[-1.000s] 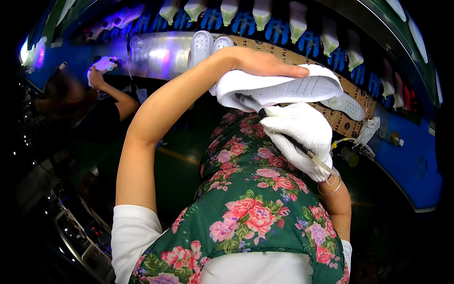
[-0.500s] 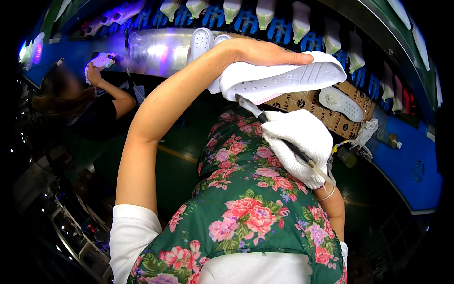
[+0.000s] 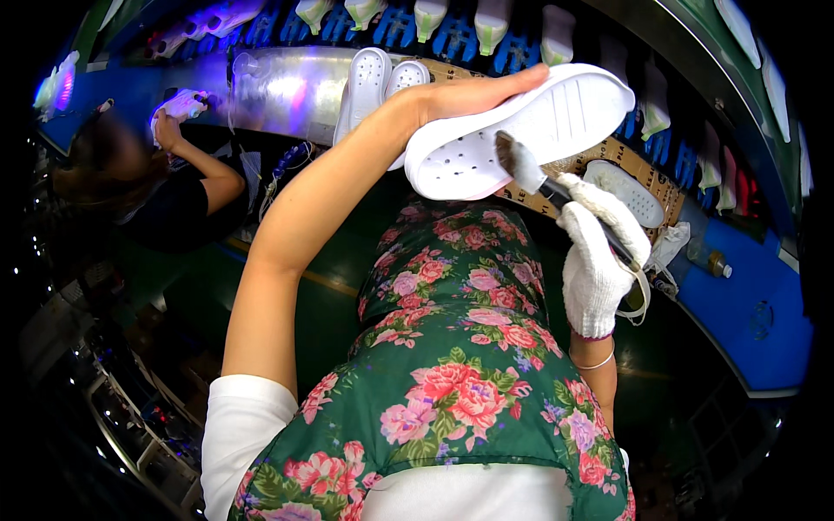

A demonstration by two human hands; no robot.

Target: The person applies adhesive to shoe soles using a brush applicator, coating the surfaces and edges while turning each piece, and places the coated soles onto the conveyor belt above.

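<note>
My left hand (image 3: 476, 97), bare, grips the upper edge of a white foam shoe (image 3: 556, 117), with the thumb side along the rim. The shoe is tilted, its broad face toward me; small holes dot its left part and ridges cross its right part. In the white knit glove, my right hand (image 3: 604, 252) is closed round the dark handle of a brush (image 3: 521, 162). The bristle end is over the face of the shoe near the holes; whether it touches, I cannot tell. A thin tube loops at the handle's rear. The left fingers behind the shoe are hidden.
White perforated clogs (image 3: 371, 74) stand on the metal bench beyond my left forearm. Cardboard (image 3: 656, 169) carries a white sole piece (image 3: 624, 193). A clear bottle (image 3: 711, 259) lies on the blue surface. White shoe forms (image 3: 491, 26) line blue holders behind. A co-worker (image 3: 187, 187) works at left.
The shoe has tilted to show more of its face. My gloved right hand has moved right and turned, bringing the brush from the shoe's lower edge up over its face.
</note>
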